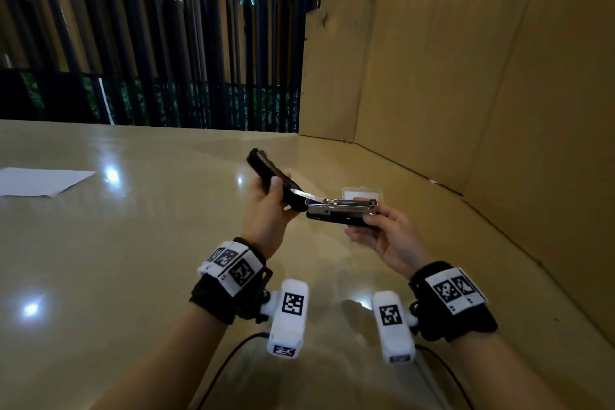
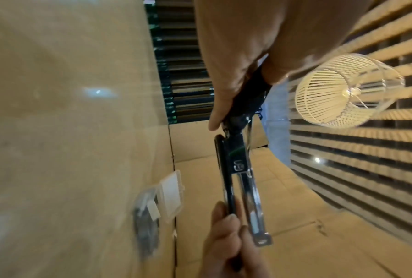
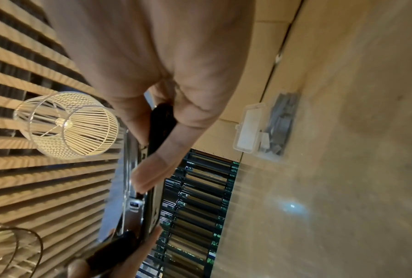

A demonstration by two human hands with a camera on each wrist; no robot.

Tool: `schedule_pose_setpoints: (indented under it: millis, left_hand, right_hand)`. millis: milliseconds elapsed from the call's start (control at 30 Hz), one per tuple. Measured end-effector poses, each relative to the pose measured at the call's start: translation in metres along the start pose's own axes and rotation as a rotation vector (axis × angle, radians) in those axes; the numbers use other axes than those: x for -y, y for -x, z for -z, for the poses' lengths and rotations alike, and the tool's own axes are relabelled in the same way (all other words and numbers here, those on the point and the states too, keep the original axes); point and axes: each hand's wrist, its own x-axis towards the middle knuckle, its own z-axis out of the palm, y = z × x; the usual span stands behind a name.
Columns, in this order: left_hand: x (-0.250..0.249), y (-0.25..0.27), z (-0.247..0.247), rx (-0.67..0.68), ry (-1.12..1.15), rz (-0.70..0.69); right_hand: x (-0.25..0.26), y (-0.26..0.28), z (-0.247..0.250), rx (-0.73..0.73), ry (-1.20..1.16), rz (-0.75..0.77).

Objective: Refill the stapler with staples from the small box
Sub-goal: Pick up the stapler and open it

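A black stapler (image 1: 336, 210) hangs swung open above the table. My left hand (image 1: 270, 191) grips its black top cover (image 1: 263, 165), which tilts up and to the left. My right hand (image 1: 372, 221) grips the front end of the base, with the shiny metal magazine (image 1: 342, 204) lying open on top. In the left wrist view the magazine channel (image 2: 247, 191) runs down to my right fingers (image 2: 223, 231). The small clear staple box (image 1: 362, 192) lies on the table just behind the stapler, lid open, with grey staple strips (image 3: 282, 120) beside the lid (image 3: 248, 129).
A white sheet of paper (image 1: 43, 181) lies at the table's far left. Cardboard walls (image 1: 466, 76) close off the right side and back right. Black railings (image 1: 149, 43) stand behind the glossy beige table (image 1: 133, 260). Cables trail near the front edge.
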Motion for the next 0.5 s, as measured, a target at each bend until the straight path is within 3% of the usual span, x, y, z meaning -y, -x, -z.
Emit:
schedule_pose_setpoints:
  millis: [100,233,500]
  left_hand:
    - [-0.001,-0.004,0.004,0.004,0.198,0.106]
    - [0.001,-0.01,0.012,0.032,0.281,0.219]
    - [0.009,-0.006,0.014,0.094,0.109,0.292]
  right_hand:
    - [-0.003,-0.001,-0.001,-0.021,-0.083,0.001]
    - [-0.005,0.0,0.001,-0.005,-0.128,-0.018]
    - [-0.009,-0.003,0.004,-0.046,-0.149,-0.027]
